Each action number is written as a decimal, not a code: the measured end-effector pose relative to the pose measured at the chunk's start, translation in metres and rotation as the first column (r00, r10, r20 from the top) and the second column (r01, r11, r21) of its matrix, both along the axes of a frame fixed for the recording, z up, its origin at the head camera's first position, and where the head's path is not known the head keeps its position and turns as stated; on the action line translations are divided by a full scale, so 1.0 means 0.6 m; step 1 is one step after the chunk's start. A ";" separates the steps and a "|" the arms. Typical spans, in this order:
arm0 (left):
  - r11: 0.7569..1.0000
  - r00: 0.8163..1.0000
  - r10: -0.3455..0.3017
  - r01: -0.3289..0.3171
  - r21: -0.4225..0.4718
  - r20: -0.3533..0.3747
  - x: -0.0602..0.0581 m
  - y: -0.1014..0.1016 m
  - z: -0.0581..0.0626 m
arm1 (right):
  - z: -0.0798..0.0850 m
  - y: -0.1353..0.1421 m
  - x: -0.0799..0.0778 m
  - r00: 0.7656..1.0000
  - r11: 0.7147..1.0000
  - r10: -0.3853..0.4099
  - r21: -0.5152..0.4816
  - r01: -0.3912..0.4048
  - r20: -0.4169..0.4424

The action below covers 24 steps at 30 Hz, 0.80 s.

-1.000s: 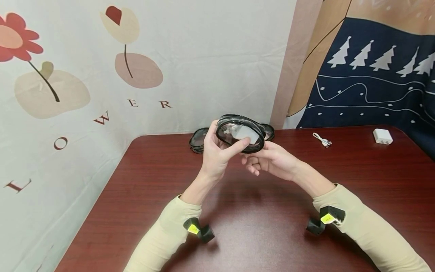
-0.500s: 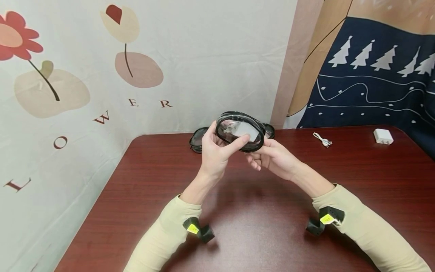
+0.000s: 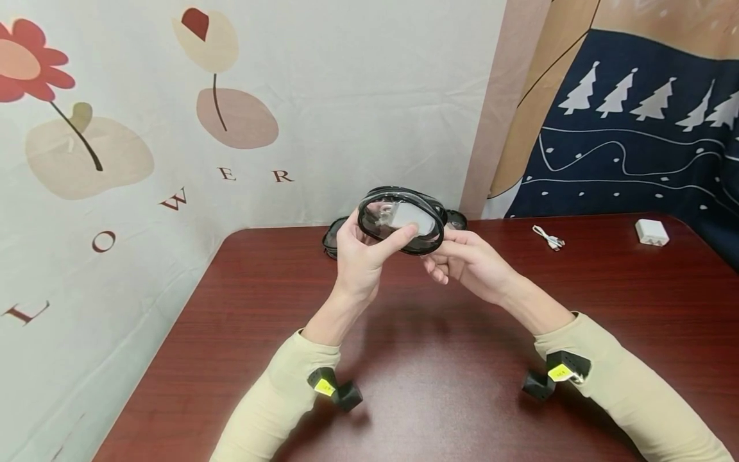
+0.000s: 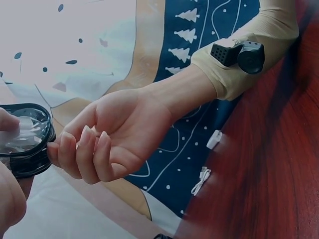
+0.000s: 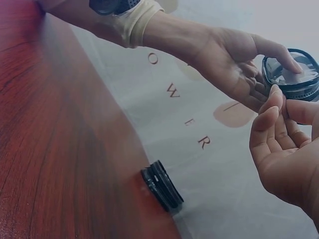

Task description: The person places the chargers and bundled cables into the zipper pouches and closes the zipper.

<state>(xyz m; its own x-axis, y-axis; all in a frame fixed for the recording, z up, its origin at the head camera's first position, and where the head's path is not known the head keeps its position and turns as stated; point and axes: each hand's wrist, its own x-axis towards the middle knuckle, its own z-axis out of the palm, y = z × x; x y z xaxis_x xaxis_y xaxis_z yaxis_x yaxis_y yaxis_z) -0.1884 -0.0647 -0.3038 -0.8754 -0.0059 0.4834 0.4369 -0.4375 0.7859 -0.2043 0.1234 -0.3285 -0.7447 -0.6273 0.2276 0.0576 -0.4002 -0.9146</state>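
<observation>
A small oval zip pouch (image 3: 378, 210), clear-faced with black trim, is held up over the far part of the table. Something white (image 3: 417, 217) shows through its clear face. My left hand (image 3: 359, 260) grips it from the left, thumb pressed on the clear front and fingers behind. At the pouch's right side, my right hand (image 3: 478, 264) pinches at the edge with thumb and forefinger, the other fingers curled. The right wrist view shows zipper teeth along the side of the pouch (image 5: 301, 93). What exactly sits between the right fingertips is hidden.
Behind the hands at the table's far edge lie more black-trimmed pouches, one to the left (image 3: 331, 239) and one to the right (image 3: 458, 220). Further right are a white coiled cable (image 3: 547, 238) and a white charger block (image 3: 652, 232). Printed cloth hangs behind the dark red table (image 3: 450, 398).
Both hands stay on the pouch. It has shifted slightly left and up with the left hand, its clear face turned more into view. The right hand's lower fingers have drawn in.
</observation>
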 end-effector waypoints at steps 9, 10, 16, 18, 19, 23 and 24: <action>0.999 0.998 0.051 -0.051 0.010 0.028 0.000 -0.008 0.006 | 0.008 0.009 -0.007 1.000 1.000 -0.019 -0.007 0.019 -0.020; 0.998 0.998 0.057 -0.058 0.015 0.034 0.000 -0.009 0.006 | 0.009 0.011 -0.008 1.000 1.000 -0.015 -0.009 0.015 -0.020; 0.998 0.997 0.062 -0.063 0.005 0.043 -0.001 -0.012 0.009 | 0.016 0.019 -0.011 1.000 1.000 -0.007 -0.026 0.007 -0.006; 0.998 0.997 0.065 -0.065 -0.008 0.036 -0.001 -0.012 0.009 | 0.018 0.020 -0.011 1.000 1.000 -0.010 -0.028 0.009 -0.008; 0.998 0.997 0.068 -0.068 -0.011 0.033 -0.001 -0.012 0.009 | 0.019 0.021 -0.011 1.000 1.000 -0.010 -0.029 0.010 -0.011; 0.997 0.997 0.074 -0.074 -0.019 0.032 0.000 -0.012 0.010 | 0.020 0.022 -0.012 1.000 0.999 -0.009 -0.032 0.008 -0.026; 0.997 0.997 0.075 -0.074 -0.021 0.032 0.000 -0.012 0.010 | 0.021 0.023 -0.012 1.000 0.999 -0.009 -0.033 0.008 -0.028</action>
